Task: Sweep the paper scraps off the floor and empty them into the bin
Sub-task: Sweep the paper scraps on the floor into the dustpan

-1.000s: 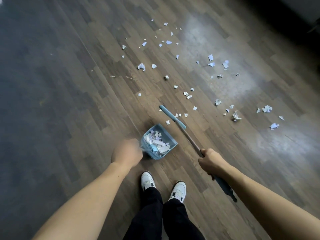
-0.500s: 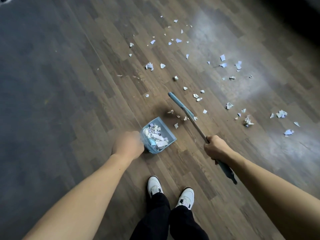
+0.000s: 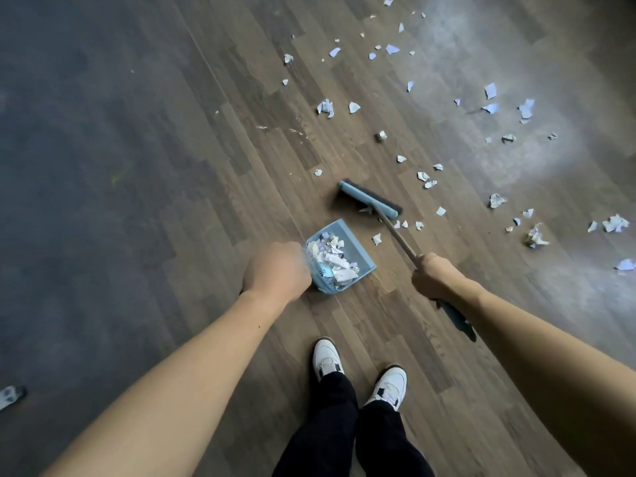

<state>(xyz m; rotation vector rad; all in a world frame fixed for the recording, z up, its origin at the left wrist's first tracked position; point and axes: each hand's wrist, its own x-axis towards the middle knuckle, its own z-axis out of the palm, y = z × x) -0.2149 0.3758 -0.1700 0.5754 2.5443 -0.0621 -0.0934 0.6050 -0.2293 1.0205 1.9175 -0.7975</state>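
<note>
View from the head, looking down on a dark wood-plank floor (image 3: 192,208). At the far left, low down, a small pale object (image 3: 10,395) lies on the floor, too blurred to identify.

Left of centre, the left hand (image 3: 275,270) is clenched in a fist at the near left corner of a light blue dustpan (image 3: 363,258). The fingers grasp the pan's handle, which the fist hides. Whether the pan rests on the floor or hangs just above it cannot be told. The pan's open mouth faces away from the person and to the right. Its near half holds a heap of paper scraps (image 3: 332,259), white and pale violet, piled against the back wall; the half toward the mouth is bare.

Below the pan stand two white shoes (image 3: 325,356) under black trousers (image 3: 344,428).

Just beyond the pan's mouth the broom (image 3: 370,197) has its blue head and dark bristles on the floor, with a few scraps beside it. Its thin shaft slants back to the right hand (image 3: 435,277), which is closed round it; the dark grip end juts out behind the wrist.

Loose scraps (image 3: 325,106) lie scattered over the floor beyond the broom and to its right, reaching the far right side, some crumpled, some flat.
</note>
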